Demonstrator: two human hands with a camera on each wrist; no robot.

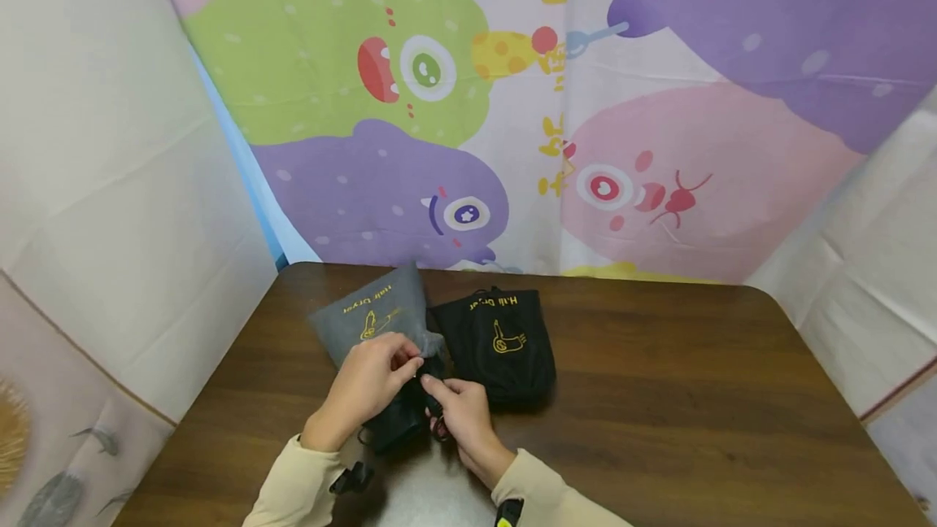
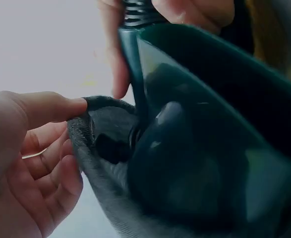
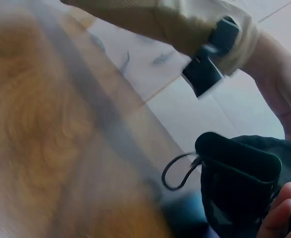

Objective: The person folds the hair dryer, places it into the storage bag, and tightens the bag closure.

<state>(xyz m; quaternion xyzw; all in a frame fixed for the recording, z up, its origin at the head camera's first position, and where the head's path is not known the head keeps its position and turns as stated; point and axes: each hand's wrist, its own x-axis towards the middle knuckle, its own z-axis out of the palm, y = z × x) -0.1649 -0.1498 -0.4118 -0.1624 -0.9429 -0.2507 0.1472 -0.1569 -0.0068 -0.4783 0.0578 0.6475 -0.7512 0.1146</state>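
Observation:
My left hand [image 1: 369,381] pinches the rim of a grey drawstring bag [image 1: 398,303] marked "Hair Dryer"; in the left wrist view, thumb and fingers hold the edge of its mouth. A glossy dark green hair dryer [image 2: 204,144] sits partly within that mouth, the rest of it hidden by fabric. My right hand [image 1: 464,417] grips the dryer near its ribbed cord sleeve [image 2: 140,12]. The dryer's flat nozzle [image 3: 239,158] shows in the right wrist view, with a thin cord loop [image 3: 172,173] beside it.
A black drawstring bag [image 1: 505,356], also printed "Hair Dryer", lies just right of the grey one on the brown wooden table [image 1: 673,381]. Behind the table hangs a cartoon-printed cloth [image 1: 527,112]. White fabric panels [image 1: 132,169] flank both sides.

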